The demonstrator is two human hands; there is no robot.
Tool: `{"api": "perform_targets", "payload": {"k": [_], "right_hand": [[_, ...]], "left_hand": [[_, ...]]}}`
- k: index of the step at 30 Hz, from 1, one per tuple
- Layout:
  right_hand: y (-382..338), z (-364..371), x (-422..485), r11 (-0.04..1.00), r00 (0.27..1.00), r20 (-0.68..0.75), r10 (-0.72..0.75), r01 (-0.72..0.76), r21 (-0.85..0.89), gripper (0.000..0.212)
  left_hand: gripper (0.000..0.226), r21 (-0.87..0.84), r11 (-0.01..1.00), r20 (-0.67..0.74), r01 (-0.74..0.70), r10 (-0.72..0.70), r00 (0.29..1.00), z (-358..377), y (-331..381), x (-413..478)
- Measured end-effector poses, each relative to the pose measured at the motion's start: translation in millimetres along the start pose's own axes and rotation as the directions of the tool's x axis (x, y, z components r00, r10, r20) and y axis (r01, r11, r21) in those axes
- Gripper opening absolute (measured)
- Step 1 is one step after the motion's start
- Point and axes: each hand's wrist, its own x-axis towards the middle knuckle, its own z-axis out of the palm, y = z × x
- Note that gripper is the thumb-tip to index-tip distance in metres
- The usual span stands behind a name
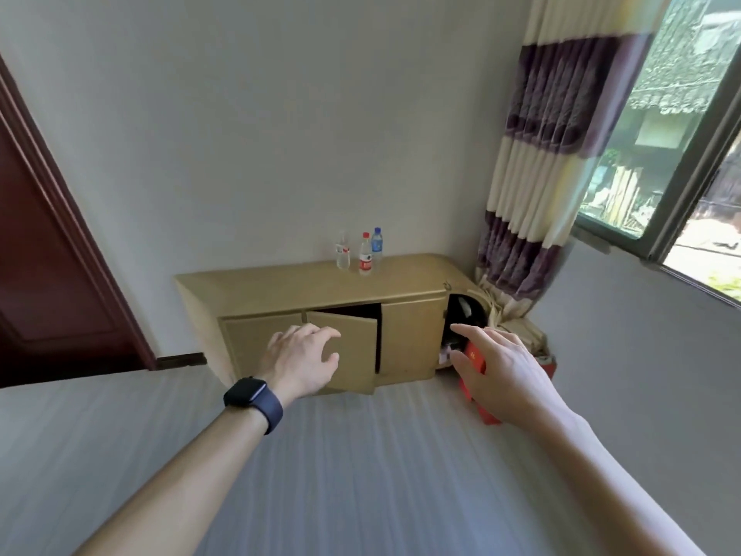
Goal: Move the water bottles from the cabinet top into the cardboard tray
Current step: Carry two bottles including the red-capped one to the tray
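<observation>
- Three clear plastic water bottles stand upright in a close group on the top of the low tan wooden cabinet [280,288], toward its back edge and right of centre: a clear bottle with a pale cap and red-and-white label [343,252] at the left, a red-capped bottle with a red label [365,255] in the middle and slightly forward, and a blue-capped bottle with a blue label [376,244] at the right, just behind the red-capped one.
- The cabinet stands against the pale wall [280,114]; its middle door [345,347] hangs ajar, showing a dark interior, and the rounded right end is open, with dark contents that cannot be made out.
- Left hand [302,357]: raised in front of the cabinet doors, palm down, fingers spread and loosely curved, grasping nothing; a dark smartwatch on a dark band [252,399] is on the wrist.
- Right hand [501,371]: extended toward the cabinet's right end, fingers straight and released, holding nothing.
- A red flat object [475,357] lies on the floor partly behind the right hand; whether it is the cardboard tray cannot be told.
- Surroundings: grey floor [361,475], dark red-brown door [48,274] at left, cream-and-purple striped curtain [541,174] and window [661,134] at right.
</observation>
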Motion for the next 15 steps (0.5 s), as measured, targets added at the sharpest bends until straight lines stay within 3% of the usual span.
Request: {"api": "perform_targets", "payload": {"k": [8,15], "right_hand": [[46,73,188,1.000,0.995,0.097,-0.012,0.011,0.016,0.049],[66,143,370,0.997,0.978,0.199,-0.065,0.054,0.061,0.046]], "left_hand": [[0.042,-0.024,1.000,0.063,0.018,-0.016,0.998,56,-40,177],[0.039,-0.011,0.990,0.097,0.142,-0.140,0.985,87,-102,317]]}}
